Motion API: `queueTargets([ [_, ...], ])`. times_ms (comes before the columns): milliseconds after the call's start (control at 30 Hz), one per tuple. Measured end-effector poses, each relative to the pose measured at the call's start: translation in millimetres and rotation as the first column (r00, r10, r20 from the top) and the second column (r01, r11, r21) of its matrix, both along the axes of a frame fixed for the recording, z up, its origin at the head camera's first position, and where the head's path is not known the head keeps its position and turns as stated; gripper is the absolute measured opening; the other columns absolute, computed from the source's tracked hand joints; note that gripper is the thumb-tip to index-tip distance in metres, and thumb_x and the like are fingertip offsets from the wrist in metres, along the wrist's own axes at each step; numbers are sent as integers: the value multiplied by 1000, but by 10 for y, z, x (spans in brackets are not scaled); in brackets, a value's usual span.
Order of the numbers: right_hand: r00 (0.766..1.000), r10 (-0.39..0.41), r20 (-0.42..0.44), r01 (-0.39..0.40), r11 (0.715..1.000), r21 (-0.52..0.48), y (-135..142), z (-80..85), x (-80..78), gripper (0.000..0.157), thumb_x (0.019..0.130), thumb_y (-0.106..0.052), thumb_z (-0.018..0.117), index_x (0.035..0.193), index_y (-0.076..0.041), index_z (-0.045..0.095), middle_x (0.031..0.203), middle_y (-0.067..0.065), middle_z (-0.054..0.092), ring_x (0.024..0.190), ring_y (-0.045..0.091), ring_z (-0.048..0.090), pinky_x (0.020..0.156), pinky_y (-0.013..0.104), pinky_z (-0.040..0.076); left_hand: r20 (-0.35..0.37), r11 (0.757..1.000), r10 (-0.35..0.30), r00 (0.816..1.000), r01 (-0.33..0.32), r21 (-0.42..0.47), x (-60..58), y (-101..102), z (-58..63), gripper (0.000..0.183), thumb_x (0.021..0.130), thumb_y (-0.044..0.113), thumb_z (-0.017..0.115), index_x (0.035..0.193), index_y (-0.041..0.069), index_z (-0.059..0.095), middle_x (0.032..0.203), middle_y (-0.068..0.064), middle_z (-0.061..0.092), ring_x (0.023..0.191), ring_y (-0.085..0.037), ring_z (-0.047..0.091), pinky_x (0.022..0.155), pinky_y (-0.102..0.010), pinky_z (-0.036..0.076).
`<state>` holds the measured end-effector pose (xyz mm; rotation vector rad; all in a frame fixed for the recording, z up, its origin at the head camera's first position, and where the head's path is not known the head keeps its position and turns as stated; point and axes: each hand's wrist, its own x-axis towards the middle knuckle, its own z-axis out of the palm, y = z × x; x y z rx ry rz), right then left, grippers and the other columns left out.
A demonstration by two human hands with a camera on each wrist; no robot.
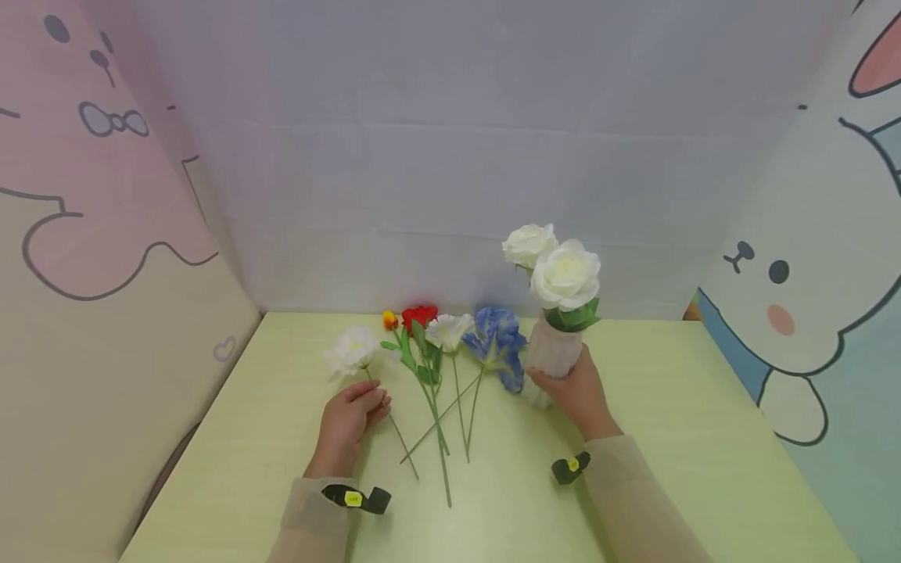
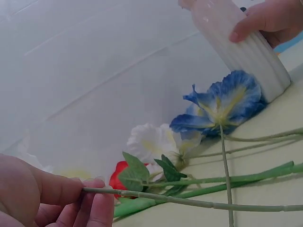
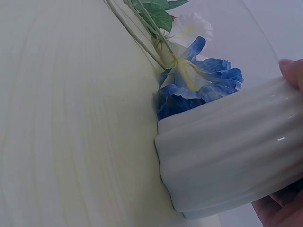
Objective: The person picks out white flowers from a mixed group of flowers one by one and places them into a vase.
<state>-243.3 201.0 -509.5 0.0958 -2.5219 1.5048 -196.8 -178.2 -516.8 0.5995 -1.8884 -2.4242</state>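
Okay, left hand (image 1: 349, 418): I've got a pinch, thumb and fingers closed up on the white flower's stem (image 2: 156, 196), just below the fluffy white head (image 1: 353, 349). Tail runs out of the grip toward me; can't tell if it clears the table (image 1: 676, 407). Right hand (image 1: 583, 397) is wrapped partway round the vase (image 1: 554, 349), fingers spread to its width, base down on the table.

Step in hand, my read: picking up a loose stem while steadying the vase. Next move calls for lifting that stem clear of the crossed ones, then bringing its tail over the mouth, right hand holding firm.

Vase, in the right grip, contains two white roses (image 1: 565, 274) with leaves, blooms above that hand. Between the grips lie a blue flower (image 1: 496, 344) just beside the vase, then a ruffled white bloom (image 1: 449, 332), a red flower (image 1: 420, 314) and an orange bud (image 1: 390, 320), nearest the left hand.
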Motion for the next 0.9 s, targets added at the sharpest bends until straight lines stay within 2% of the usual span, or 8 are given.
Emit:
queueTargets([
  [300, 1000, 8, -7, -8, 1000, -4, 6, 0, -2, 79, 82, -28, 90, 139, -4, 41, 122, 18, 61, 110, 37, 63, 93, 56, 51, -83, 991, -63, 995, 72, 112, 92, 125, 243, 24, 102, -4, 58, 124, -13, 58, 102, -16, 70, 89, -22, 74, 85, -37, 60],
  [467, 1000, 14, -14, -14, 1000, -9, 6, -3, -10, 75, 81, -28, 91, 136, -6, 44, 119, 15, 63, 108, 34, 64, 92, 55, 52, -133, 983, -94, 987, 113, 143, 145, 226, 365, 25, 103, -5, 54, 124, -17, 54, 99, -15, 69, 89, -24, 74, 87, -39, 59],
  [600, 1000, 16, -14, -16, 1000, -2, 7, -2, -8, 77, 82, -29, 91, 138, -7, 43, 120, 15, 63, 108, 34, 64, 92, 55, 52, -205, 975, -101, 974, 137, 174, 175, 296, 416, 23, 100, -9, 55, 120, -21, 51, 98, -16, 66, 88, -25, 74, 87, -41, 59],
  [767, 1000, 21, -17, -21, 1000, 0, 9, -3, -4, 78, 82, -29, 90, 139, -7, 42, 122, 15, 62, 109, 34, 64, 92, 55, 52, -275, 969, -88, 957, 147, 200, 221, 381, 501, 11, 97, -13, 58, 108, -13, 57, 97, -17, 66, 86, -27, 74, 85, -43, 60],
  [900, 1000, 22, -16, -21, 1000, 4, 8, -4, -4, 79, 82, -30, 90, 139, -7, 41, 123, 16, 62, 110, 35, 64, 92, 55, 52, -321, 965, -84, 944, 157, 209, 247, 439, 562, 10, 96, -14, 59, 105, -10, 59, 95, -17, 67, 85, -28, 74, 85, -45, 59],
])
